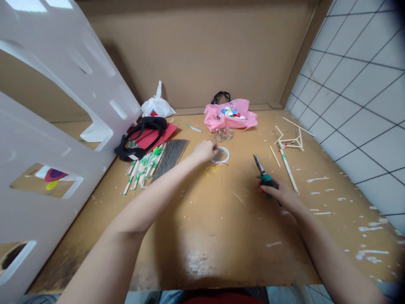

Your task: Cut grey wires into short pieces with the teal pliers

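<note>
My right hand (274, 190) is wrapped round the green-and-black handles of a pair of pliers (260, 165), whose metal jaws point away and to the left. My left hand (205, 151) is reached out to the middle of the table with its fingers curled together, over the left edge of a round white-rimmed dish (226, 155). Whatever its fingertips may hold is hidden or too small to make out. Thin pieces lie in the dish. Just behind it sits a tangle of wire (223, 134) with coloured bits. A yellow wire loop (211, 169) lies in front of the dish.
To the left lie a bundle of grey wires (172, 156), wrapped chopsticks (144, 171), a black headset (129, 153) and red paper (163, 137). A pink bag (215, 116) and a white bag (158, 105) stand behind. A stick frame (291, 145) is at right. A white plastic panel (63, 84) borders the left.
</note>
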